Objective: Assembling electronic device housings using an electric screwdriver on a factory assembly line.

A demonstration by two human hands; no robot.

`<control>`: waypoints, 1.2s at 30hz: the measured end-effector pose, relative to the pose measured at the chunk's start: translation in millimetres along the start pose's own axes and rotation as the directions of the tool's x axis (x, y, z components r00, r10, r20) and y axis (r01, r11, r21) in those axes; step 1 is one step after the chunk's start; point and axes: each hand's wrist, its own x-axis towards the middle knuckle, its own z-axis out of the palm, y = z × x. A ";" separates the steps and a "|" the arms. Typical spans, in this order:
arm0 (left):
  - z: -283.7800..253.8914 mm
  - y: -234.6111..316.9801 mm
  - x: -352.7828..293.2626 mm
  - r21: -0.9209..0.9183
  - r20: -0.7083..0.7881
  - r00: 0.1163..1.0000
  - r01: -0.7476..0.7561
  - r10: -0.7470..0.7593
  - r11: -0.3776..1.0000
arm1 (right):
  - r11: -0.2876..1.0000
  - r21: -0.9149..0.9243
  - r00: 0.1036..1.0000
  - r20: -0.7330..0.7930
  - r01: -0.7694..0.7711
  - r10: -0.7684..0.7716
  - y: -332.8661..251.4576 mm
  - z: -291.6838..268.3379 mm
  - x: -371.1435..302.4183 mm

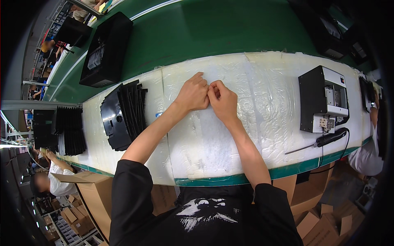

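My left hand [193,93] and my right hand [222,101] meet above the middle of the plastic-covered worktop [209,151]. The left hand's fingers are curled, with a fingertip sticking out at the far side. Thumb and fingers of the right hand are pinched together against the left. Whatever they hold, if anything, is hidden or too small to make out. Left of my left forearm lies a row of black plastic panels [116,119]. Over to the right stands a small black-and-white machine [324,98].
A black screwdriver-like tool [328,138] with a cord lies before the machine. Beyond the worktop runs a green belt [197,30] bearing a black housing [106,49]. More black panels [69,127] stand far left. Open cardboard boxes [96,192] sit below the near edge; people work at both sides.
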 end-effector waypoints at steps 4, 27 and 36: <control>0.0 2.7 0.9 0.002 -0.003 1.000 -0.002 0.002 1.000 | 1.000 -0.007 1.000 -0.013 0.009 -0.009 1.8 -0.6 -0.3; 13.7 3.6 -8.1 0.003 -0.211 0.977 -0.003 0.004 1.000 | 1.000 0.019 1.000 -0.008 0.024 -0.024 1.6 -0.2 -0.3; 11.5 3.2 -6.3 -0.023 -0.214 0.976 -0.034 0.028 0.999 | 0.999 0.022 1.000 -0.010 0.029 -0.029 0.7 -1.0 -1.0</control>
